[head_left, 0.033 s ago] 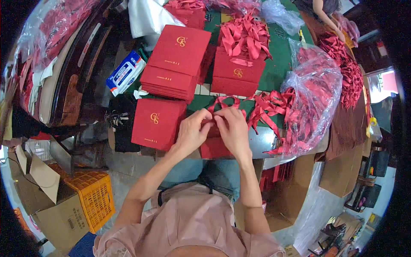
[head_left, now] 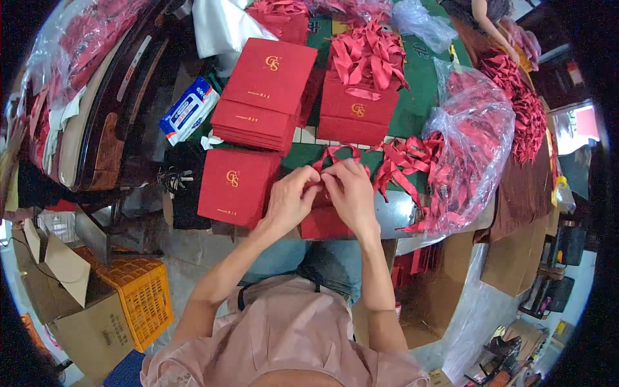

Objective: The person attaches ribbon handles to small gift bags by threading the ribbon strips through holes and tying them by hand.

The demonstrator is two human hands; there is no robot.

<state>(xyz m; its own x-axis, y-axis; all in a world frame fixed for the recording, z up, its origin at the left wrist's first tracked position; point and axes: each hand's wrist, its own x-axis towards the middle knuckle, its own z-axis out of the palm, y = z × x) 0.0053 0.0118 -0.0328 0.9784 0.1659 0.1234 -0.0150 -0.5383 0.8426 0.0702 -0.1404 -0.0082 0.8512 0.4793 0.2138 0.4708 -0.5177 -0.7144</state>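
Observation:
Both hands meet over a red paper bag (head_left: 324, 224) at the table's near edge. My left hand (head_left: 292, 198) is closed in a pinch, thumb against fingers, on a red ribbon (head_left: 340, 152) that loops out just beyond the fingertips. My right hand (head_left: 351, 198) pinches the same ribbon, its fingertips almost touching the left ones. The exact grip is partly hidden by the fingers. To the left of my left hand lies a flat red bag (head_left: 236, 186) with gold print. Loose red ribbons (head_left: 406, 164) lie to the right of my right hand.
Farther back stand a stack of red bags (head_left: 264, 84) and another pile (head_left: 358, 119) topped with ribbons. A clear plastic sack (head_left: 474, 142) of ribbons sits at right. A wipes pack (head_left: 190, 111) lies left. An orange crate (head_left: 138, 300) stands on the floor. Another person's arm (head_left: 493, 29) reaches in.

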